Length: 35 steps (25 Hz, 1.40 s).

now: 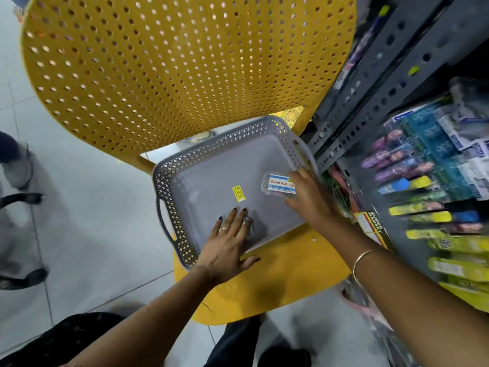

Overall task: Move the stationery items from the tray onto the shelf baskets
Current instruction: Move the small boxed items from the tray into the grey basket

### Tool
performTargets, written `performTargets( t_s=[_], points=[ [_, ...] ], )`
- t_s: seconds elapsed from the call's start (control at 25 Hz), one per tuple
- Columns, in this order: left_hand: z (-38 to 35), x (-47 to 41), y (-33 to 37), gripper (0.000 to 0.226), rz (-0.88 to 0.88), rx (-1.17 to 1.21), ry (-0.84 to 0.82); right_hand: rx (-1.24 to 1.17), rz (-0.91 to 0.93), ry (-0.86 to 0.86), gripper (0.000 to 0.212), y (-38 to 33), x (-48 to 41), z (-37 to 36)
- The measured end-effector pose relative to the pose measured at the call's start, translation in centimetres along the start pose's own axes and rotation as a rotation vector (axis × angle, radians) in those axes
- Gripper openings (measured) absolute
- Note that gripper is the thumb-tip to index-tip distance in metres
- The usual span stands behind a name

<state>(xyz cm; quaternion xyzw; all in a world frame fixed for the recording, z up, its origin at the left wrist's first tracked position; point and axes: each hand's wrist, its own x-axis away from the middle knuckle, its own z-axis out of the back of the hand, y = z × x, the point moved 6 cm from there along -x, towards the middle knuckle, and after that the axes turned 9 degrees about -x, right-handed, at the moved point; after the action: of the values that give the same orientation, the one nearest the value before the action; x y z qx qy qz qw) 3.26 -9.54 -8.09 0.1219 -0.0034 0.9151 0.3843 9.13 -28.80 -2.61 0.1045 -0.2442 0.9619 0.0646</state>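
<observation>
A grey perforated tray (185,165) rests on the seat of a yellow chair. Inside it, near the right wall, lies a small clear plastic box with a white and blue label (277,184). My right hand (309,197) closes its fingers around that box. My left hand (227,242) lies flat over the tray's near part, fingers spread, on top of a small clear item (247,223) that is mostly hidden. A yellow price sticker (238,193) sits on the tray floor.
The yellow perforated chair back (172,62) rises behind the tray. A grey metal shelf (370,107) stands at the right, packed with pens and stationery packs (428,186). Someone's shoes (21,165) stand on the tiled floor at the left.
</observation>
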Motion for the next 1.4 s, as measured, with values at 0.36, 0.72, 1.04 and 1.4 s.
performTargets(
  t_s=[0.36,0.72,1.04,1.4],
  points=[
    [14.2,-4.0,2.5,0.106,-0.020,-0.005,0.025,-0.233,0.011,0.322,0.048,-4.2,8.1,20.8],
    [38.0,-4.7,14.7,0.087,-0.277,0.092,0.644,-0.237,-0.063,0.685,0.039,-8.1,26.0,44.8],
    [46.2,1.6,38.1,0.086,-0.675,0.095,0.773,-0.032,-0.365,0.860,0.035,0.6,50.7,51.9],
    [41.0,13.4,65.7,0.087,-0.998,0.079,0.687,-0.062,-0.776,0.794,0.039,16.9,75.9,46.2]
  ],
)
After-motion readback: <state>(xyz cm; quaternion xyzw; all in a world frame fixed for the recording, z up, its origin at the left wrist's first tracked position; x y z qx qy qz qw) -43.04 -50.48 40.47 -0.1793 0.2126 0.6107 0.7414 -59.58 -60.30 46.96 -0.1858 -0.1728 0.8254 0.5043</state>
